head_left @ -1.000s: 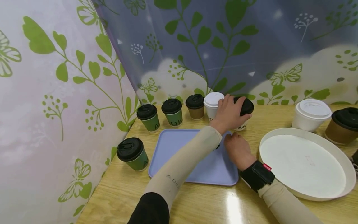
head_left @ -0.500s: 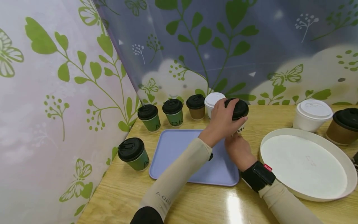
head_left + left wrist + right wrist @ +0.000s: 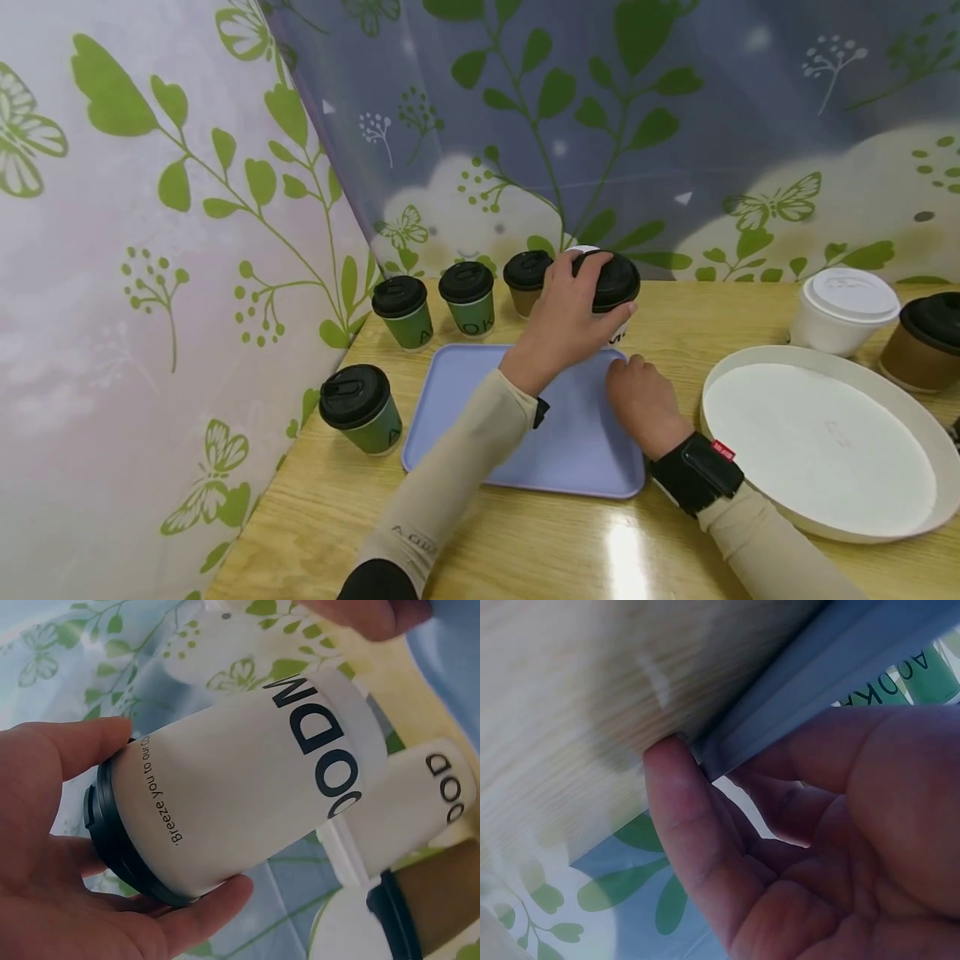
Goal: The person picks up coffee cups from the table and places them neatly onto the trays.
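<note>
My left hand (image 3: 562, 325) grips a white paper coffee cup (image 3: 240, 787) by its black lid (image 3: 617, 279). Large dark letters run round the cup near its base. In the left wrist view, thumb and fingers spread round the lid. The cup is over the far right part of a lilac rectangular tray (image 3: 465, 400). At that tray's right far corner, my right hand (image 3: 647, 404) pinches the rim between thumb and fingers, as the right wrist view shows. Behind the held cup stands a white-lidded cup (image 3: 420, 817), mostly hidden in the head view.
Green cups with black lids (image 3: 407, 312) and a brown cup (image 3: 525, 287) line the tray's far side. Another green cup (image 3: 362, 408) stands at its left. A round white tray (image 3: 825, 450) lies to the right, with a white cup (image 3: 843, 312) and brown cup (image 3: 926, 342) behind.
My left hand has moved left and slightly nearer with the black-lidded white cup, which now covers most of the white-lidded cup. The right hand stays at the lilac tray's corner.
</note>
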Motion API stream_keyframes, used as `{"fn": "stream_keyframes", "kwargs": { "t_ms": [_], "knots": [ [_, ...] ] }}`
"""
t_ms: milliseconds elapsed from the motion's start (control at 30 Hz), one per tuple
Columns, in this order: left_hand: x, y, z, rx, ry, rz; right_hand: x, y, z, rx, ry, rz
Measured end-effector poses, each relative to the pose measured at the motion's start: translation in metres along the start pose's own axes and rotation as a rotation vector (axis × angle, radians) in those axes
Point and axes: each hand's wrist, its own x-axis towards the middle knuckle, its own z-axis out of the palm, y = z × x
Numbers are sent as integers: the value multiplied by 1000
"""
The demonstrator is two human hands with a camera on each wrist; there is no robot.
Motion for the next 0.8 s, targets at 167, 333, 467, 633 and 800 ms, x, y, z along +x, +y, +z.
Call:
{"fn": "stream_keyframes", "kwargs": {
  "t_ms": [167,333,467,633,800],
  "knots": [
    [-7,-8,-15,-4,17,-36,0,-1,-2,1,-28,7],
    [-13,-16,-28,1,51,-42,0,-2,-3,11,-26,12],
    [-16,-23,-34,12,64,-62,0,-2,-3,11,-8,10],
    [-21,-36,-38,23,68,-86,0,-2,-3,12,-49,21],
    [-27,-50,-41,46,75,-111,1,-2,-4,19,-90,31]
  ]
}}
